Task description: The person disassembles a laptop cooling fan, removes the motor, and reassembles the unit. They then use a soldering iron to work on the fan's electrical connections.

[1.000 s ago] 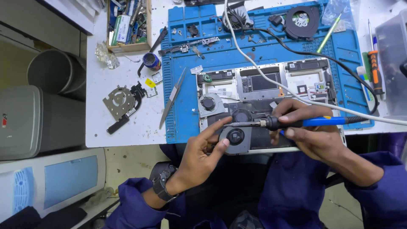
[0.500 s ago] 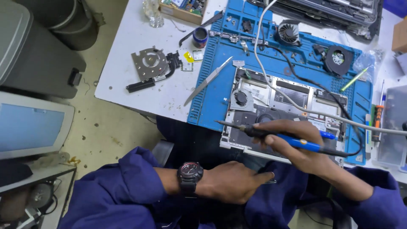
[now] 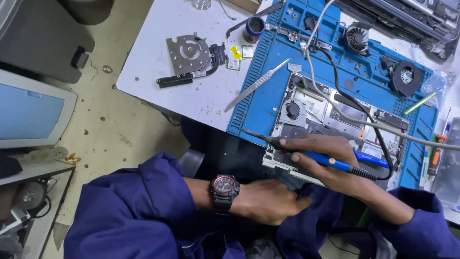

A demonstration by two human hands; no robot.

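Below, right hand [image 3: 330, 160] with fingers wrapped around a blue-handled soldering iron [image 3: 306, 152], tip over the near edge of an opened laptop board [image 3: 330, 112] on a blue work mat [image 3: 268, 62], left hand [image 3: 270, 201] loosely curled on the lap, holding nothing, wristwatch [image 3: 224, 188] on its wrist, metal spudger [image 3: 256, 85] lying nearby on the mat's edge.

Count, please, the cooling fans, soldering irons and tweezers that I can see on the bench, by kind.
Cooling fans: 3
Soldering iron: 1, held in the right hand
Tweezers: 1
Total: 5
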